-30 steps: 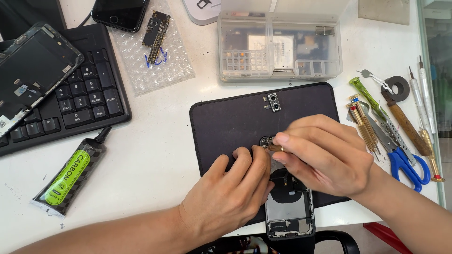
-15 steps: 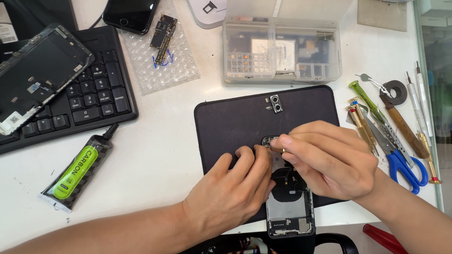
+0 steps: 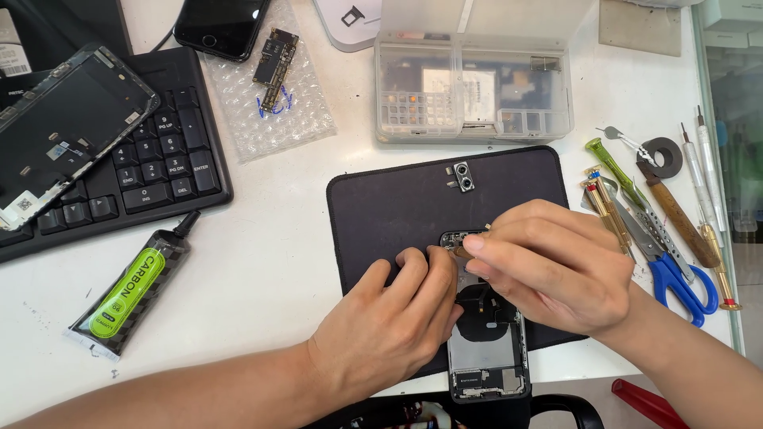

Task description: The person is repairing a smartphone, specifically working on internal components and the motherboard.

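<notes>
An opened phone housing [image 3: 486, 346] lies on a black mat [image 3: 389, 199], its bare insides facing up. My left hand [image 3: 389, 326] grips the housing's left edge near the top, fingers curled against it. My right hand [image 3: 556, 266] hovers over the upper end, thumb and forefinger pinched on a small brownish part [image 3: 460, 251] at the top corner of the housing. What the part is exactly stays too small to tell. A small camera module [image 3: 463, 176] rests loose on the mat beyond my hands.
On the right lie screwdrivers [image 3: 612, 199], blue-handled scissors [image 3: 675, 278] and a tape roll [image 3: 664, 156]. A clear parts box [image 3: 473, 91] stands behind the mat. To the left are a keyboard [image 3: 159, 171], a detached screen [image 3: 63, 135], a glue tube [image 3: 131, 290] and a circuit board [image 3: 274, 59] on bubble wrap.
Both hands keep nearly the same pose on the housing. My head view has shifted slightly, so the whole desk sits a little further right in the picture.
</notes>
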